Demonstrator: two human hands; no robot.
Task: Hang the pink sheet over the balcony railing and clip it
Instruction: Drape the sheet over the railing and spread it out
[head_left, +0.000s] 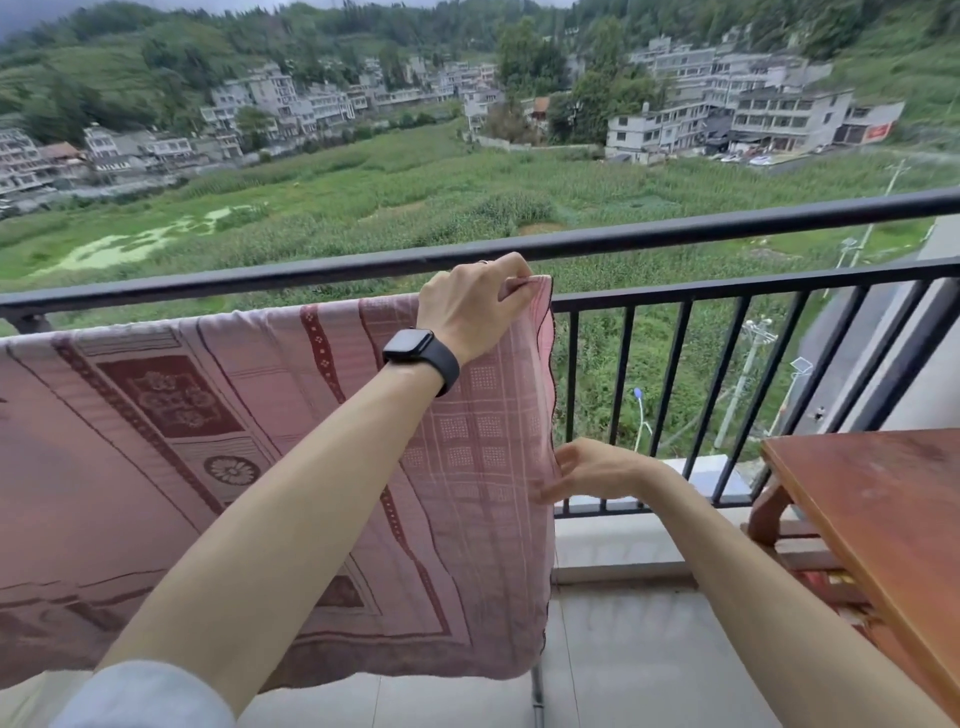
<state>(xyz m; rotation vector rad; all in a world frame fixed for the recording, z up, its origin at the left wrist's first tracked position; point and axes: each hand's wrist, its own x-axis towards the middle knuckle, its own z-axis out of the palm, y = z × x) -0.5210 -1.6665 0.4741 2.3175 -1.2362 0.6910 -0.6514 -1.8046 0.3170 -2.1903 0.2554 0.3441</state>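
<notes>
The pink sheet, patterned with dark red bands and squares, hangs draped over the lower bar of the black balcony railing, covering its left part down to near the floor. My left hand, with a black watch on the wrist, pinches the sheet's top right corner at the rail. Lower down, my right hand is blurred and touches the sheet's right edge with loosely spread fingers. No clip is visible.
A low reddish wooden table stands at the right, close to my right forearm. The railing's vertical bars are bare to the right of the sheet. Pale floor tiles lie below. Fields and buildings lie far beyond.
</notes>
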